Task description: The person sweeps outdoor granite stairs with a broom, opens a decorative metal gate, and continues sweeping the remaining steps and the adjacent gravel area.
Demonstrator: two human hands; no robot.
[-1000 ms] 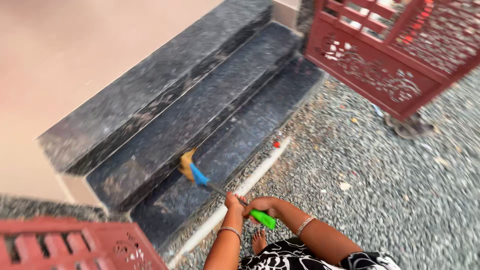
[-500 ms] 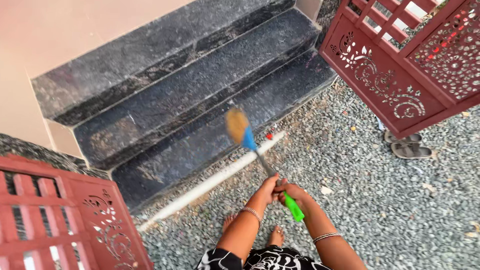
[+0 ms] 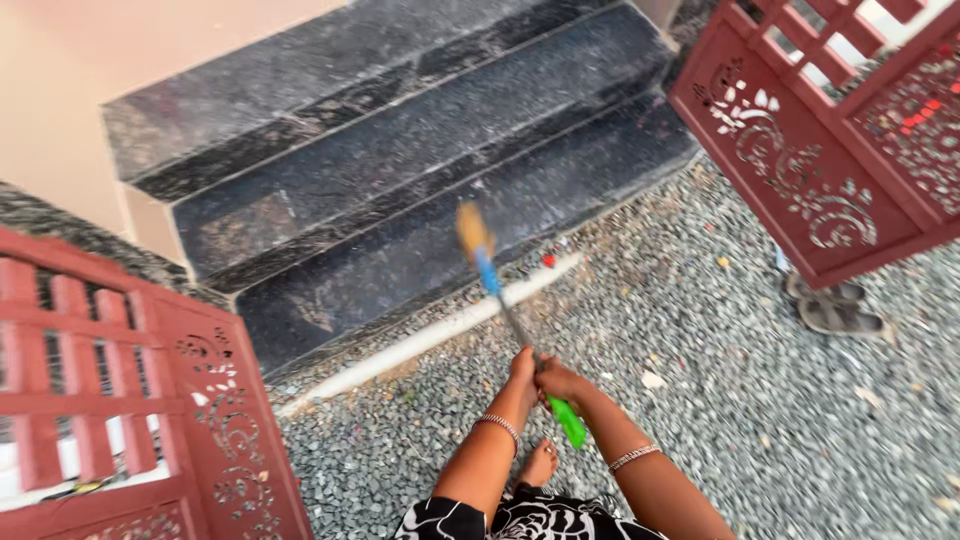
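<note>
Both my hands grip a broom (image 3: 500,290) with a green handle end, a grey shaft, a blue collar and a tan bristle head. My left hand (image 3: 522,368) holds the shaft higher up, and my right hand (image 3: 562,382) sits just behind it near the green grip. The bristle head is blurred and raised above the lowest dark granite step (image 3: 400,265). Bangles circle both wrists. My bare foot (image 3: 540,465) stands on the gravel below my hands.
Three dark speckled steps rise to a pinkish floor (image 3: 150,50). Red ornate gate leaves stand at the right (image 3: 820,160) and lower left (image 3: 130,400). A white strip (image 3: 430,335) edges the gravel (image 3: 750,400). Sandals (image 3: 835,305) lie by the right gate.
The broom head has lifted off the middle step and swung right and up over the lowest step. My hands moved slightly right, and the view shifted so the left gate fills more of the frame.
</note>
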